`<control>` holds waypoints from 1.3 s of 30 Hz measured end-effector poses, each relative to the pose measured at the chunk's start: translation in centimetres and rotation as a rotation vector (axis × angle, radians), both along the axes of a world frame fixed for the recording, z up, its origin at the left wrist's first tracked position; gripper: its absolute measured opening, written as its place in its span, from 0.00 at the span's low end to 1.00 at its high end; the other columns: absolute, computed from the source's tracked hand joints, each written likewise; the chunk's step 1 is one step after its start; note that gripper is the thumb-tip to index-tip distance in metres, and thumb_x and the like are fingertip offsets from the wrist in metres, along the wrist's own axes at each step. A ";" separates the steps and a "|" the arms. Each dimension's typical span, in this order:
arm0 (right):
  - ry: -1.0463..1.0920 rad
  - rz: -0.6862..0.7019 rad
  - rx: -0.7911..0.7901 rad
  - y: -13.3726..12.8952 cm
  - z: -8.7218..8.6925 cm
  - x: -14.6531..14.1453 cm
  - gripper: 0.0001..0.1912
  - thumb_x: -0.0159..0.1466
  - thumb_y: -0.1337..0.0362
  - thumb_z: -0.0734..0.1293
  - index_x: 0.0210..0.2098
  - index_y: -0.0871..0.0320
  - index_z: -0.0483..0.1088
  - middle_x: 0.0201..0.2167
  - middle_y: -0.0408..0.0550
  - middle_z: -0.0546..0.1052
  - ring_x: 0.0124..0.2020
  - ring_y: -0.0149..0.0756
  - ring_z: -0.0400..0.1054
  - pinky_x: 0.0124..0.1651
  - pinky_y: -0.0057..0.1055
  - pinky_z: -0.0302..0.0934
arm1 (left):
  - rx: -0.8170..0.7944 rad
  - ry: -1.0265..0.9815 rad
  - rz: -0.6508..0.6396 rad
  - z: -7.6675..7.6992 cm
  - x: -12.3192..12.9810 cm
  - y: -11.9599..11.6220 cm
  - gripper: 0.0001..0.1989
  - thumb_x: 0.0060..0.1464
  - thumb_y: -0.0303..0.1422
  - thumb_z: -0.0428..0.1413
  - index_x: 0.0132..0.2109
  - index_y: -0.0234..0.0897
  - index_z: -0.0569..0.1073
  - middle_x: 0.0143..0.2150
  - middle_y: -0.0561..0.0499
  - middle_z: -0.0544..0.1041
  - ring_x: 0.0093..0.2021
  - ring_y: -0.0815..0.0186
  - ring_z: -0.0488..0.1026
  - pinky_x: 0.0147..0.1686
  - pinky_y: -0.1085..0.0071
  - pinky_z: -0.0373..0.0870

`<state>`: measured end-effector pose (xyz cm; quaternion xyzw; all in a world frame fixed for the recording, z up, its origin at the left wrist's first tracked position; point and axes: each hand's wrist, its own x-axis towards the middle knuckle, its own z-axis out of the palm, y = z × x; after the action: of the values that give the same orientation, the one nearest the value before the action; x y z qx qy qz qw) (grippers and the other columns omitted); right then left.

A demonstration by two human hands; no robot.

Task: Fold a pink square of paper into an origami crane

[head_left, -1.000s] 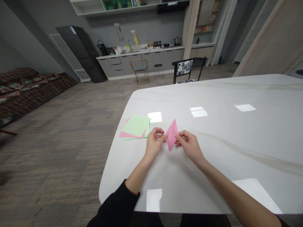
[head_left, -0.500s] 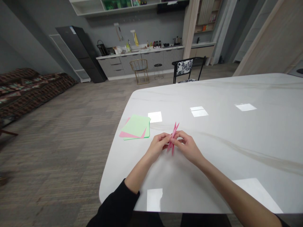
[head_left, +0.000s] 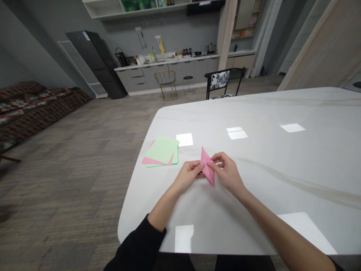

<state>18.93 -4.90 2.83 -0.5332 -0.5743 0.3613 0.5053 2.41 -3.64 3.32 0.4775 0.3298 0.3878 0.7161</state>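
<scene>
A piece of folded pink paper [head_left: 208,171], pointed at its top and bottom, is held between both hands above the white table. My left hand [head_left: 188,174] pinches its left side, thumb on the near face and fingers behind. On the other side, my right hand [head_left: 227,171] grips the right edge between thumb and fingers. The fingertips behind the paper are partly hidden. To the left of my left hand lies a loose stack of green and pink paper sheets [head_left: 162,149], a light green one on top.
The glossy white table [head_left: 270,158] stretches away to the right, with light reflections on it. A black chair [head_left: 220,81] stands at its far edge. Farther back are a gold chair [head_left: 166,83], a stool [head_left: 188,79], a kitchen counter [head_left: 152,66] and a dark fridge [head_left: 97,62].
The pink paper, seen edge-on with its flaps spread before, now shows a flat diamond-like face tilted the other way. My right hand has shifted slightly right. The paper stack has not moved.
</scene>
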 end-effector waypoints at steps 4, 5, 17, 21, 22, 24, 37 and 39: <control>0.090 -0.044 0.011 -0.1 0.0 0.0 0.07 0.61 0.59 0.68 0.33 0.55 0.67 0.32 0.44 0.72 0.34 0.36 0.68 0.34 0.31 0.64 | -0.059 -0.073 0.043 -0.1 -0.2 0.1 0.17 0.55 0.42 0.58 0.39 0.29 0.77 0.38 0.41 0.78 0.42 0.59 0.76 0.49 0.58 0.70; 0.118 -0.047 0.016 -0.1 0.0 -0.1 0.07 0.61 0.59 0.68 0.33 0.55 0.66 0.31 0.44 0.71 0.33 0.35 0.68 0.33 0.31 0.64 | -0.058 -0.062 0.068 -0.1 -0.2 0.1 0.17 0.54 0.41 0.59 0.40 0.29 0.77 0.39 0.41 0.79 0.42 0.59 0.76 0.49 0.58 0.71; 0.219 0.084 -0.039 0.0 0.0 -0.2 0.15 0.58 0.58 0.71 0.42 0.56 0.68 0.31 0.45 0.73 0.32 0.35 0.67 0.33 0.31 0.62 | 0.138 0.172 0.084 -0.2 -0.1 0.2 0.14 0.48 0.39 0.63 0.33 0.30 0.76 0.27 0.50 0.74 0.27 0.70 0.68 0.28 0.75 0.61; 0.271 0.148 -0.076 0.1 0.7 0.1 0.09 0.59 0.58 0.70 0.31 0.58 0.73 0.30 0.46 0.75 0.32 0.34 0.67 0.36 0.32 0.61 | 0.179 0.243 -0.040 0.0 -0.4 0.1 0.14 0.49 0.40 0.62 0.32 0.30 0.76 0.26 0.52 0.71 0.26 0.71 0.65 0.26 0.75 0.57; 0.286 0.149 -0.085 0.1 0.9 0.1 0.08 0.59 0.59 0.70 0.30 0.58 0.73 0.29 0.46 0.75 0.31 0.34 0.66 0.36 0.32 0.60 | 0.188 0.254 -0.048 0.1 -0.4 0.0 0.15 0.50 0.41 0.62 0.31 0.30 0.75 0.26 0.52 0.70 0.26 0.71 0.64 0.26 0.74 0.57; 0.324 0.141 -0.102 -0.1 1.1 0.0 0.08 0.58 0.60 0.71 0.27 0.58 0.73 0.26 0.44 0.74 0.29 0.32 0.64 0.34 0.31 0.59 | 0.195 0.273 -0.056 0.3 -0.4 -0.1 0.16 0.50 0.42 0.61 0.29 0.31 0.73 0.24 0.53 0.68 0.25 0.71 0.62 0.25 0.74 0.55; 0.390 -0.054 -0.076 -0.2 0.4 -0.2 0.19 0.56 0.58 0.71 0.16 0.57 0.63 0.17 0.38 0.62 0.21 0.29 0.54 0.25 0.29 0.50 | 0.258 0.292 -0.012 -0.3 1.0 -1.1 0.13 0.52 0.41 0.58 0.33 0.34 0.76 0.28 0.51 0.73 0.29 0.67 0.67 0.30 0.72 0.62; 0.378 -0.060 -0.082 -0.1 0.3 -0.1 0.20 0.58 0.55 0.70 0.16 0.57 0.63 0.17 0.40 0.63 0.21 0.30 0.55 0.25 0.29 0.51 | 0.266 0.311 -0.016 -0.4 0.9 -1.1 0.14 0.53 0.42 0.58 0.31 0.33 0.76 0.27 0.51 0.72 0.28 0.68 0.66 0.29 0.72 0.60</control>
<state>18.80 -4.99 3.12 -0.4928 -0.4381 0.4628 0.5926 3.36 -4.77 2.93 0.6245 0.3784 0.3437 0.5905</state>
